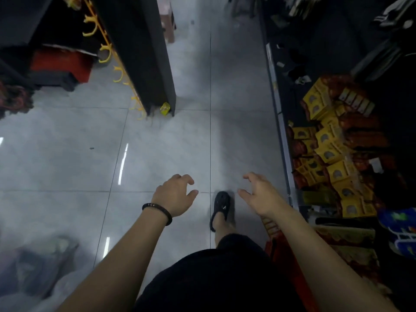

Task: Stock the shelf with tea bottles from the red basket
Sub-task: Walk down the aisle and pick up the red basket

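Note:
Both my hands hang in front of me over the grey tiled floor, holding nothing. My left hand [175,192], with a black bracelet on its wrist, has loosely curled fingers. My right hand [258,192] is spread with relaxed fingers. Under my right forearm a red basket [290,264] shows at the lower right, mostly hidden by my arm and body. A few yellow-labelled items [271,225] peek out at its top; I cannot tell whether they are tea bottles. The shelf [282,136] runs along the right side.
The right shelf holds several yellow boxes [333,152] and red packets. A black shelf end [155,64] with yellow hooks [119,74] stands ahead on the left, a small yellow packet [164,108] at its foot. My foot in a black sandal [221,206] is between my hands. A blurred pile [42,264] lies lower left.

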`<state>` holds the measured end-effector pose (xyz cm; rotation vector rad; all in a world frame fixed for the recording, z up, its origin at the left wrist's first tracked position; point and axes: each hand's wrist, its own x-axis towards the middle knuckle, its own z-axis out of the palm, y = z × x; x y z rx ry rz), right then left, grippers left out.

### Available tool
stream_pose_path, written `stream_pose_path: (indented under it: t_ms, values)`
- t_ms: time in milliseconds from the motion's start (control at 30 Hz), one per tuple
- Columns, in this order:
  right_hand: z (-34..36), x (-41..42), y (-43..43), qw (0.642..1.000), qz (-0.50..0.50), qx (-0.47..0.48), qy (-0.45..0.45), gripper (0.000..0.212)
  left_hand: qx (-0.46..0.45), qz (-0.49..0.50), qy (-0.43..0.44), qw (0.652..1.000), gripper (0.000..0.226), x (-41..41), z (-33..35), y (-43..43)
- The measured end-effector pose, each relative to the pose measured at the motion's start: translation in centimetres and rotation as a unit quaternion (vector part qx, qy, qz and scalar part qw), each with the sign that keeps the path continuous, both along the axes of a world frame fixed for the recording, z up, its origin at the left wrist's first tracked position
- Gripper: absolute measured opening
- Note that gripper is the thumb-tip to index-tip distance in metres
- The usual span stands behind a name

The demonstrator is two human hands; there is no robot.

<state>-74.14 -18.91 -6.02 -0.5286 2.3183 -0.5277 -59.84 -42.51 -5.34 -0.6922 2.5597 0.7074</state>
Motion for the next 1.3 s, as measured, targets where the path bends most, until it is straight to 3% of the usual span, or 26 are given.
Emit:
stream_pose_path:
  t_ms: [233,367,667,1000,1300]
  values:
    - [-0.5,-15.3,-7.1,0.995,-0.058,-0.015,-0.078,0.059,-0.035,0.017,-0.02,0.999,0.043,-15.2,1.5,-7.9]
    - [0.1,-24.2,-12.3,0.998,0.007,-0.006,-0.069,0.062,-0.051,0.03,-0.005,0.998,0.042,-23.9,2.5,-12.6]
    - [-0.5,-44.0,-25.4,0.999,0.025,0.015,-0.036,0.06,-0.047,0.006,0.005,0.999,0.042,-44.8,0.9,-24.7]
    - [3.1,-65.8,-36.4,0.998,-0.05,0.03,0.015,0.061,-0.024,-0.102,-0.055,0.993,0.047,-68.9,1.5,-39.2]
    - [0.9,-83.9,-46.1,0.998,-0.045,0.025,-0.028,0.063,-0.012,-0.051,-0.041,0.998,0.048,-88.4,0.9,-48.4]
